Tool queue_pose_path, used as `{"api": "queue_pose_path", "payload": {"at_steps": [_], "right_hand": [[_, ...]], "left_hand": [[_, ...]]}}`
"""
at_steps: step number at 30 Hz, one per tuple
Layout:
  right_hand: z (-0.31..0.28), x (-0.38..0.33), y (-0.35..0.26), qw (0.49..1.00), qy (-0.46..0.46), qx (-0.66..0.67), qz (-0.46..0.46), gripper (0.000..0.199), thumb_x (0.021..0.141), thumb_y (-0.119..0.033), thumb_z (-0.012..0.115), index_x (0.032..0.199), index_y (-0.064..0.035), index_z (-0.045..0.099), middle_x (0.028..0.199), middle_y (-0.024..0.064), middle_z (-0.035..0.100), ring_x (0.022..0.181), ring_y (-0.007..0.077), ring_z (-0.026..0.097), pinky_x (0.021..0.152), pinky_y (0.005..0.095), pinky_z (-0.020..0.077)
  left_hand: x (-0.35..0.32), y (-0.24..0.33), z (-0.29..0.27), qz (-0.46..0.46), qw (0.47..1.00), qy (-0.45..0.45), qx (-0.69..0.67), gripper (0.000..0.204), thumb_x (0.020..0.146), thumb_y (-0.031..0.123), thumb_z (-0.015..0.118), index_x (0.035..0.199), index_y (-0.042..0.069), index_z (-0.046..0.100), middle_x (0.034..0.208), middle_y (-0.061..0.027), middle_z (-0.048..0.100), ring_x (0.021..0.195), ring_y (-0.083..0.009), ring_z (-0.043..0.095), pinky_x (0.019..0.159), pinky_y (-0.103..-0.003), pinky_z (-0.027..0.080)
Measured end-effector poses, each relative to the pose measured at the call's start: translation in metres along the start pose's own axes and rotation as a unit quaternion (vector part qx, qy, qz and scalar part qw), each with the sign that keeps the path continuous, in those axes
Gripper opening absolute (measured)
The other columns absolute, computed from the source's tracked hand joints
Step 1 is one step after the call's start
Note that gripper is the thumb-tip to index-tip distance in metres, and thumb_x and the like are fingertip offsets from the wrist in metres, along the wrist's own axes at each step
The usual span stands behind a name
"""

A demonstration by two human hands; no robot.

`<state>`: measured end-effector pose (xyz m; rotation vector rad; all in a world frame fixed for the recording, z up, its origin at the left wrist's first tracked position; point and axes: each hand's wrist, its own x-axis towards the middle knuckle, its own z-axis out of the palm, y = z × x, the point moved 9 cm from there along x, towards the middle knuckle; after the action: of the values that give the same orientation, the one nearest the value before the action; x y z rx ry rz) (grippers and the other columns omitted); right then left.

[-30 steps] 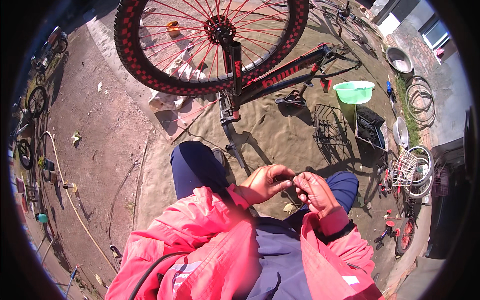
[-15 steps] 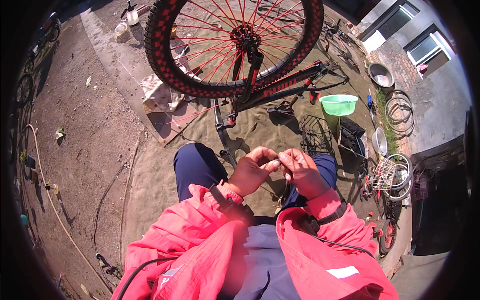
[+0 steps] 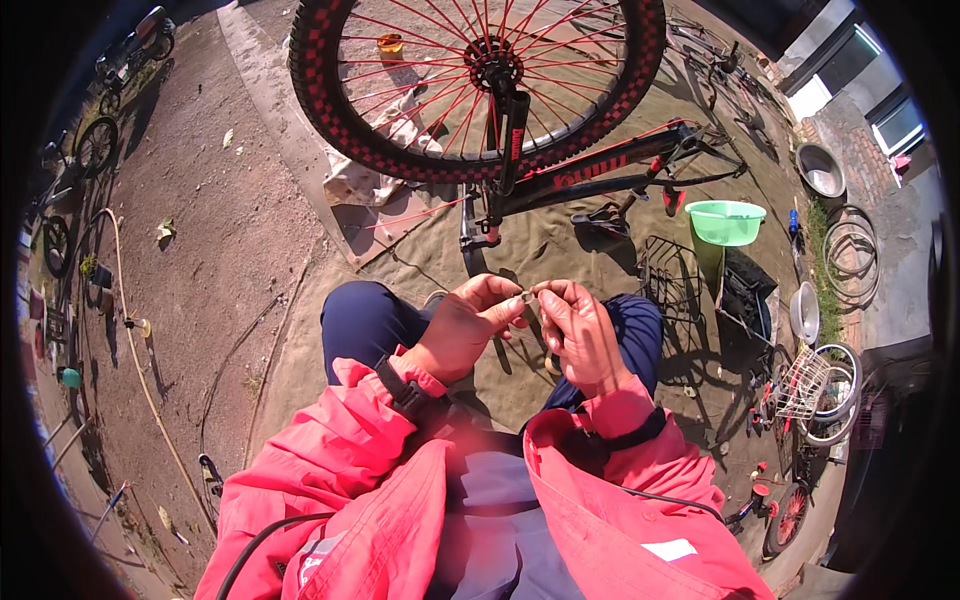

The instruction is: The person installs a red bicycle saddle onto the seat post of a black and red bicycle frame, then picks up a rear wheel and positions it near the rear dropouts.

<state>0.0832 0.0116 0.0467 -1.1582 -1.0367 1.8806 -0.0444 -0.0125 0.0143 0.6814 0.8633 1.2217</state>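
Note:
Over my lap, my left hand [image 3: 455,330] pinches a small ring-shaped piece [image 3: 527,297] between thumb and forefinger. It looks like a nut or a washer, too small to tell which. My right hand [image 3: 580,335] meets it from the other side, thumb and forefinger pressed together at the piece. Whether the right fingertips hold something more is hidden. Beyond my hands a black bicycle frame [image 3: 585,180] lies upside down or on its side; I cannot tell which. Its wheel [image 3: 475,165], with red spokes and a black-and-red checkered tyre, stands apart from both hands.
To the right are a light green basin [image 3: 727,222], a black wire basket [image 3: 672,270] and a black crate [image 3: 748,290]. Tyres [image 3: 852,255] and a grey tub [image 3: 820,170] lie by the wall. A cloth [image 3: 360,185] is on the ground left of the wheel; a hose [image 3: 135,345] runs farther left.
The view has shifted, so the ground things sit farther right. My hands stay together, their fingertips slightly higher in the picture, and the ring-shaped piece shows more plainly between them.

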Motion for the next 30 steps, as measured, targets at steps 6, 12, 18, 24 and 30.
{"api": "queue_pose_path", "payload": {"at_steps": [6,12,18,24,30], "right_hand": [[0.009,0.013,-0.031,0.995,-0.022,-0.039,-0.092,0.017,0.099,-0.016,0.059,0.111,-0.0035,0.06,0.082,-0.0019,0.062,0.058,-0.0003,0.042,0.05,0.0163,0.0313],[0.018,0.048,-0.071,0.98,-0.006,-0.052,-0.194,0.018,0.096,-0.013,0.065,0.112,-0.0042,0.062,0.088,-0.0019,0.064,0.059,-0.0012,0.042,0.052,0.0153,0.032],[0.033,0.086,-0.096,0.961,0.014,-0.1,-0.256,0.02,0.093,-0.005,0.068,0.111,0.0001,0.062,0.091,0.0027,0.066,0.079,0.0063,0.063,0.071,0.0197,0.0503],[0.046,0.11,-0.097,0.933,0.063,-0.195,-0.295,0.021,0.092,-0.006,0.07,0.11,0.0013,0.063,0.094,0.0036,0.066,0.081,0.0057,0.062,0.072,0.0213,0.0504],[0.057,0.117,-0.101,0.946,0.056,-0.14,-0.287,0.021,0.09,-0.006,0.071,0.107,0.0022,0.061,0.091,0.0011,0.064,0.077,0.004,0.058,0.069,0.02,0.0487]], "left_hand": [[0.023,0.019,0.008,-0.002,0.997,-0.036,-0.074,0.018,0.096,0.013,0.065,0.111,0.005,0.059,0.097,-0.002,0.066,0.083,-0.011,0.064,0.069,-0.024,0.049],[0.068,0.052,0.01,0.014,0.983,-0.107,-0.147,0.02,0.097,0.016,0.063,0.115,0.01,0.059,0.1,-0.0013,0.066,0.086,-0.0118,0.063,0.072,-0.025,0.048],[0.1,0.085,-0.006,0.032,0.978,-0.129,-0.159,0.019,0.098,0.017,0.062,0.116,0.009,0.059,0.1,-0.0012,0.066,0.086,-0.0118,0.062,0.072,-0.025,0.048],[0.11,0.092,-0.027,0.049,0.974,-0.111,-0.192,0.021,0.097,0.018,0.065,0.115,0.008,0.059,0.1,-0.0003,0.066,0.085,-0.0102,0.063,0.07,-0.025,0.047],[0.12,0.09,-0.035,0.052,0.973,-0.1,-0.204,0.022,0.097,0.018,0.064,0.116,0.008,0.059,0.101,0.0,0.065,0.085,-0.0101,0.061,0.07,-0.026,0.049]]}}
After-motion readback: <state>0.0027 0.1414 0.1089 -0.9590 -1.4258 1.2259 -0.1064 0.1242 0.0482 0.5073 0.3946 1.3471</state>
